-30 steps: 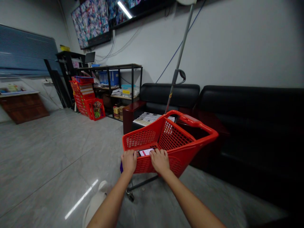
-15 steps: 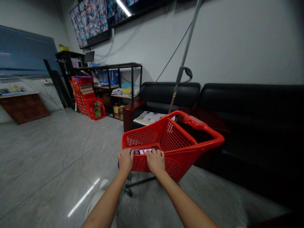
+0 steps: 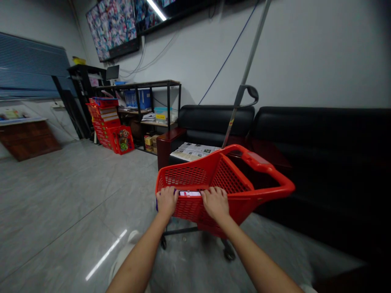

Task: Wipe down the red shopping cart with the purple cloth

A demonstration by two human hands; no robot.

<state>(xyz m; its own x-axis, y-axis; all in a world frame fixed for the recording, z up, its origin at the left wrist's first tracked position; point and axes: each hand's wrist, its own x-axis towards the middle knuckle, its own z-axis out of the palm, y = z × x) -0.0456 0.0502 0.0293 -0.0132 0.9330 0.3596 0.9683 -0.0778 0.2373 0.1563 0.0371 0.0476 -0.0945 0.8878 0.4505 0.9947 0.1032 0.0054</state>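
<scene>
A red plastic shopping cart (image 3: pixel 244 203) stands in front of me, its handle to the right. My left hand (image 3: pixel 167 201) is closed over the near rim of the basket, close to its left corner. Farther right on the same rim, my right hand (image 3: pixel 216 202) grips with its fingers bent over the edge. Between the two hands a phone with a lit screen (image 3: pixel 190 193) shows just inside the rim. A grey pole with a curved handle (image 3: pixel 244 91) rises behind the cart.
Behind the cart is a black sofa (image 3: pixel 216 118) with newspapers (image 3: pixel 194 151) on its seat. A black shelf unit (image 3: pixel 168 106) and stacked red boxes (image 3: pixel 105 126) stand at the left. Wheels (image 3: pixel 229 254) show under the cart. Screens (image 3: pixel 113 28) hang above.
My right hand has shifted right along the rim, away from the phone. The cart has swung slightly, its handle end now farther right, and the pole has moved right too.
</scene>
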